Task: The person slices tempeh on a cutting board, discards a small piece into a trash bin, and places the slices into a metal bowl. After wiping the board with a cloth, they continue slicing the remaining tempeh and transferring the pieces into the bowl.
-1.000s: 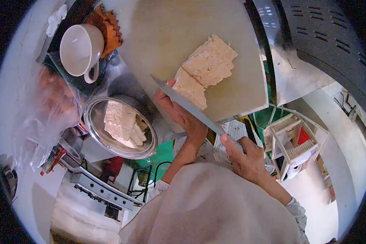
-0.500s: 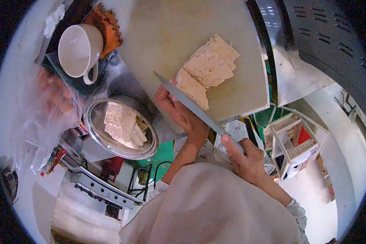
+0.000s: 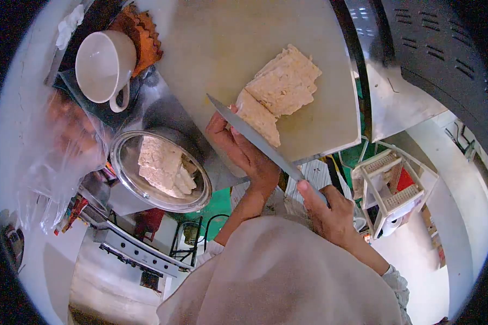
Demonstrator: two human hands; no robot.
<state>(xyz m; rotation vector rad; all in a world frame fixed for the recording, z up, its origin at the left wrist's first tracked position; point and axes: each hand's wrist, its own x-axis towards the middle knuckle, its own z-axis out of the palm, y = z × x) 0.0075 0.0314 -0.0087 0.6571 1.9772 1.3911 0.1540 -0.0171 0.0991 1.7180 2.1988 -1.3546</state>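
"What's each hand doing?"

"My right hand point(image 3: 328, 214) has its grip closed tight round the handle of the knife point(image 3: 255, 138). My left hand point(image 3: 244, 154) is curled against the near piece point(image 3: 257, 119), fingertips touching it just beyond the blade. I cannot tell whether that grip pinches it or only braces it."

"And where does the piece sit?"

"On the cutting board point(image 3: 222, 49), touching the larger block point(image 3: 284, 81), toward the board's near edge."

"What could go wrong?"

"The blade runs right across my left fingers, so a slip or a sideways skid would probably nick them. The piece looks crumbly and might break if I press it hard. It is also close to the board's edge and could slide off."

"Count it for me."

"One knife. One board. Two pale lumps on it, the near piece and the block. The block may be layered, but I cannot tell. One white cup point(image 3: 104, 65) on the worktop point(image 3: 152, 108). One glass dish point(image 3: 119, 162) holds several cut pieces point(image 3: 160, 162), overlapping too much to count."
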